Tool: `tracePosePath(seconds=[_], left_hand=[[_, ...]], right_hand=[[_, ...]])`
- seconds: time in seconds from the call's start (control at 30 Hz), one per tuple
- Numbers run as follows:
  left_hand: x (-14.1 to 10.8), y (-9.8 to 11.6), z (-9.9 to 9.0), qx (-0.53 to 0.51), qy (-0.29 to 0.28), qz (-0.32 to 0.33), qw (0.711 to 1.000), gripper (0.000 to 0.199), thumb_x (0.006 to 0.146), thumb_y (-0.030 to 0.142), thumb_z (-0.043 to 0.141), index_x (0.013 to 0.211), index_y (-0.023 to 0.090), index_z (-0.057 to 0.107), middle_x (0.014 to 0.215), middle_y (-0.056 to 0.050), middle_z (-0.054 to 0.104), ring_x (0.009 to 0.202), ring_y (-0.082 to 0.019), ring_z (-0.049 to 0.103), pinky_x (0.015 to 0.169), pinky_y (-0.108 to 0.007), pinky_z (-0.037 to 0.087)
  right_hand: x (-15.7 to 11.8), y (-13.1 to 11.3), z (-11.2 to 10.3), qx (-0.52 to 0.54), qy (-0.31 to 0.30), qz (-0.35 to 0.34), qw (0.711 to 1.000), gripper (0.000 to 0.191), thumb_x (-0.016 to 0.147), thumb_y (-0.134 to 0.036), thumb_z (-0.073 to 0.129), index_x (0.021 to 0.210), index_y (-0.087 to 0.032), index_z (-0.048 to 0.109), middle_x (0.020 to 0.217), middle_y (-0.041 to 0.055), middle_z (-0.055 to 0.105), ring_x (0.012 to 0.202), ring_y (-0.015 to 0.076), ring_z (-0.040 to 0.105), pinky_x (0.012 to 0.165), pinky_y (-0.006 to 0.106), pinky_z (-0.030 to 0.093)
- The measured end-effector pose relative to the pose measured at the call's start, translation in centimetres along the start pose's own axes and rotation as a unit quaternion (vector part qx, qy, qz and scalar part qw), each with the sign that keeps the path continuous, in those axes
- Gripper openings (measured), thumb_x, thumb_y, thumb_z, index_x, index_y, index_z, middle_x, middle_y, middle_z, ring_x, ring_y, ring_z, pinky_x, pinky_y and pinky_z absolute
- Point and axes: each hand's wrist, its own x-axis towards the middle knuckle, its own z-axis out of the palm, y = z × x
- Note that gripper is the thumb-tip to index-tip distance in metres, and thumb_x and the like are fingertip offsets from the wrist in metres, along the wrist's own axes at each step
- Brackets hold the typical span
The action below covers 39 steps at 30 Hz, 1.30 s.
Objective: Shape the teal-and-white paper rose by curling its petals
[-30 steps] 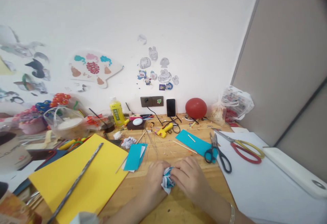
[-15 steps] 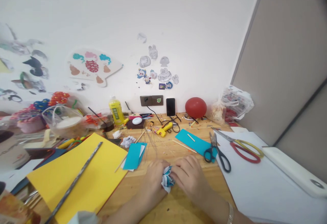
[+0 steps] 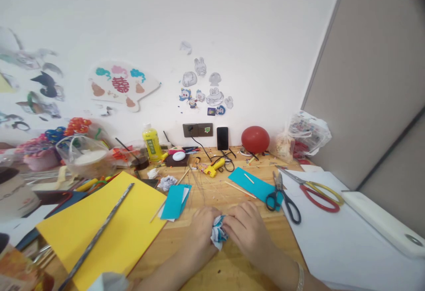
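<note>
Between my two hands, low over the wooden table (image 3: 212, 260), is a crumpled ball of blue and white paper (image 3: 219, 232). My left hand (image 3: 201, 231) closes round its left side. The fingers of my right hand (image 3: 246, 229) are bent and press on its right side; the fingertips are partly hidden. Just beyond my left hand lie blue paper pieces (image 3: 171, 203) with white paper beneath. A longer blue paper strip (image 3: 254, 185) lies beyond my right hand, with black-handled scissors (image 3: 281, 199) across its right end.
Yellow paper (image 3: 122, 229) with a dark speckled stick lies at left. White sheets (image 3: 332, 242) at right bear red-and-yellow-handled scissors (image 3: 322, 196) and a white paper trimmer (image 3: 381, 222). Toward the wall stand a yellow glue gun (image 3: 214, 167), a phone (image 3: 222, 138), a red balloon (image 3: 255, 139) and a bottle (image 3: 152, 143).
The view has shifted very slightly. Both hands keep their hold on the crumpled paper ball, with no clear movement of the fingers.
</note>
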Motion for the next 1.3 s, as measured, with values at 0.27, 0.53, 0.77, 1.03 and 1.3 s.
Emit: tracePosePath(seconds=[0.27, 0.53, 0.77, 1.03, 1.3], left_hand=[[0.17, 0.18, -0.37, -0.004, -0.022, -0.001, 1.000, 0.022, 0.068, 0.011, 0.052, 0.089, 0.018, 0.050, 0.086, -0.007, 0.060, 0.077, -0.021, 0.055, 0.069, -0.033, 0.042], [0.21, 0.33, -0.33, -0.008, -0.020, 0.001, 1.000, 0.023, 0.067, 0.010, 0.051, 0.088, 0.019, 0.051, 0.085, -0.006, 0.061, 0.077, -0.021, 0.056, 0.069, -0.033, 0.044], [0.27, 0.44, -0.53, -0.010, -0.012, 0.015, 1.000, 0.024, 0.067, 0.010, 0.051, 0.089, 0.019, 0.051, 0.085, -0.005, 0.061, 0.077, -0.020, 0.056, 0.069, -0.033, 0.043], [0.11, 0.24, -0.30, -0.008, -0.018, 0.011, 1.000, 0.022, 0.068, 0.010, 0.050, 0.089, 0.019, 0.050, 0.086, -0.005, 0.060, 0.079, -0.021, 0.055, 0.069, -0.034, 0.043], [0.10, 0.29, -0.45, -0.021, -0.026, 0.003, 0.999, 0.022, 0.069, 0.011, 0.051, 0.090, 0.020, 0.049, 0.087, -0.005, 0.060, 0.079, -0.021, 0.055, 0.070, -0.034, 0.043]], right_hand=[[0.24, -0.07, -0.01, 0.014, -0.011, -0.001, 1.000, 0.031, 0.093, -0.019, 0.037, 0.069, -0.017, 0.057, 0.066, 0.0032, 0.057, 0.064, 0.0162, 0.044, 0.059, 0.030, 0.030], [0.25, 0.11, -0.14, 0.068, -0.029, 0.004, 0.997, 0.024, 0.091, -0.021, 0.042, 0.074, -0.017, 0.059, 0.074, 0.0032, 0.060, 0.068, 0.0165, 0.044, 0.060, 0.030, 0.031], [0.28, 0.13, -0.24, 0.090, -0.040, -0.003, 0.995, 0.020, 0.090, -0.020, 0.044, 0.077, -0.017, 0.058, 0.077, 0.0030, 0.060, 0.070, 0.0162, 0.045, 0.062, 0.030, 0.032], [0.17, 0.20, -0.12, 0.042, -0.018, -0.013, 0.999, 0.022, 0.090, -0.019, 0.043, 0.074, -0.017, 0.058, 0.073, 0.0031, 0.060, 0.067, 0.0167, 0.045, 0.062, 0.031, 0.030], [0.02, 0.39, 0.07, 0.029, -0.011, 0.005, 1.000, 0.025, 0.091, -0.023, 0.042, 0.072, -0.017, 0.057, 0.070, 0.0032, 0.058, 0.066, 0.0169, 0.043, 0.061, 0.031, 0.030]])
